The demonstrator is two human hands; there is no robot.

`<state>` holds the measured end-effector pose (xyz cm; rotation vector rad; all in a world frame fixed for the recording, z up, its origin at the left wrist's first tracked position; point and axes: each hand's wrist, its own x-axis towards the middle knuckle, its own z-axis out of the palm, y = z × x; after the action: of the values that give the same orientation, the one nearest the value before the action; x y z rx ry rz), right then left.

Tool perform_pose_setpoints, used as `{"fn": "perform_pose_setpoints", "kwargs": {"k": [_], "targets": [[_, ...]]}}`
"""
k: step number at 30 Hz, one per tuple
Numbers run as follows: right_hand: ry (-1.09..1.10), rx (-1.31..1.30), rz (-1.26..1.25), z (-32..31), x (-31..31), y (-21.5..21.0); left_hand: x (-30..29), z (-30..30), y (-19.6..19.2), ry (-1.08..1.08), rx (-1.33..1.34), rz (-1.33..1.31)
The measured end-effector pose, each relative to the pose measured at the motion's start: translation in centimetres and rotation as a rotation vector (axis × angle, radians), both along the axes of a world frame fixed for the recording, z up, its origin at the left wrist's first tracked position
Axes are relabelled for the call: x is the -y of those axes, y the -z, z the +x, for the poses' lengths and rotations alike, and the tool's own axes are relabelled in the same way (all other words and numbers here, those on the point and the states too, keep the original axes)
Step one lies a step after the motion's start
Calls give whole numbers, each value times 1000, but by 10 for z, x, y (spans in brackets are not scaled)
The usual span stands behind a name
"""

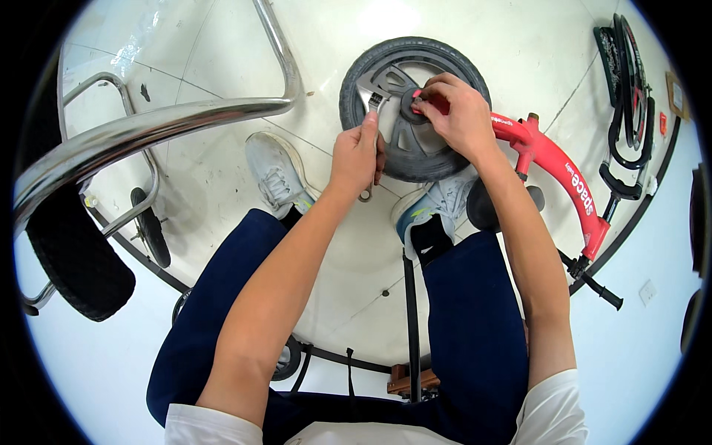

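My left hand [356, 157] is closed round the handle of a silver adjustable wrench [368, 88]. The wrench's jaw end lies over the left side of a black wheel [424, 165] with broad spokes, its ring end pointing down toward me. At the wheel's hub, my right hand [463, 117] pinches with thumb and fingers beside a small red part [417, 102]. Whatever sits between those fingertips is too small and covered to make out. The wheel joins a red child's bike frame [555, 161], which lies to the right with its handlebar [599, 292] near the wall.
A chrome tube chair frame [170, 130] with a black pad [81, 256] takes up the left side. Behind it is a small black wheel [150, 228]. My shoes [276, 172] flank the near side of the bike wheel. Black bike parts [630, 96] lean at the far right.
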<state>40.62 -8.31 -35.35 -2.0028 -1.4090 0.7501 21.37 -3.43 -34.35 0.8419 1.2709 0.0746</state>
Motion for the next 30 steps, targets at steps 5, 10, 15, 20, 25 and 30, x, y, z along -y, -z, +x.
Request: {"fn": "perform_pose_setpoints", "kwargs": {"k": [5,10,15,20,25,30], "targets": [[-100,26,55,3,-3,8,3,-6,4,-16,-19,-32],[-90,-28,7,8,-4,-1,9,-2,0,4,56,-53],[426,-526,-279,3,15,-49,28,8,-12,-39,124,-62],[510,-824,-315,-25,36,-46,49,23,-18,-96,207,-119],[346,-723,-406,-33,51,-26,56,20,-7,394,91,234],[442,-831,-472,-36,53,-27,15,18,-7,323,-5,223]]}}
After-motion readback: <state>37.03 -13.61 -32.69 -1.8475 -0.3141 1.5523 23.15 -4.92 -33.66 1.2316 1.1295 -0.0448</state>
